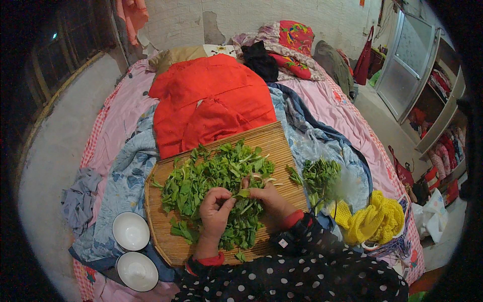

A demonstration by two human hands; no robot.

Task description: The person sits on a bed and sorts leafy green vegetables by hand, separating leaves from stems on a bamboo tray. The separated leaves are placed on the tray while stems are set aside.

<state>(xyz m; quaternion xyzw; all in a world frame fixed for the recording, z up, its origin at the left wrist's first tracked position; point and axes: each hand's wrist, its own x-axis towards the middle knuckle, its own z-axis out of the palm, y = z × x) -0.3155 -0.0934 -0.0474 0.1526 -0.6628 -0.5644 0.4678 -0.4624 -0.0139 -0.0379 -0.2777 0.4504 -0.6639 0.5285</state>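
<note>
A broad heap of leafy greens (206, 176) covers much of a woven bamboo tray (163, 246) in front of me. Over the heap's near right part, my left hand (216, 206) pinches a green leaf (243, 193) between thumb and forefinger. My right hand (269, 199) is closed on the other side of the same piece, with pale stems sticking out past its fingers. Exactly how the right fingertips grip is partly hidden. Right of the tray lies a second bunch of greens (321, 176), partly in a clear plastic bag (347, 183).
Two white bowls (131, 231) stand left of the tray on a blue quilt (118, 186). A red cloth (211, 100) is piled beyond the tray. Yellow knitting (375, 219) lies at the right. Grey cloth (80, 199) rests at the bed's left edge.
</note>
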